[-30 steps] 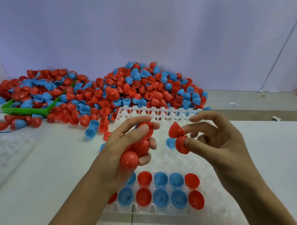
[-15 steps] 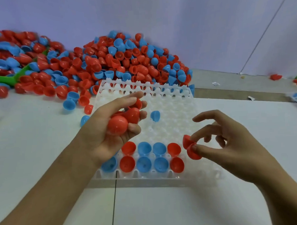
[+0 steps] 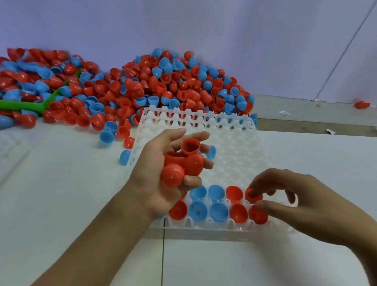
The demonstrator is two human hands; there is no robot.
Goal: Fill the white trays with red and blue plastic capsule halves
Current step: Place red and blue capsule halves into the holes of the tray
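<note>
Left hand raised at frame centre above the white tray, palm turned up, fingers curled round a cluster of red halves — four countable, two showing rounded domes, two showing open cups. Right hand low at lower right, palm down, fingers spread and bent over the tray's near right corner, thumb and forefinger at two red halves seated in the last column; whether pinching or merely touching, cannot tell. White tray lying flat at frame middle, moulded in rows of small peaked sockets, translucent and glossy. Filled sockets only along the two nearest rows: nearest row red, blue, blue, red, red; row behind showing blue, blue, red, red, with the left end hidden by the left hand. One lone blue half farther up the tray, just beside the left fingertips. Loose pile of halves heaped across upper left and upper centre against the pale wall — too many to count, smooth shiny plastic, some dome up, some cup up. Green tray half buried at far left.
</note>
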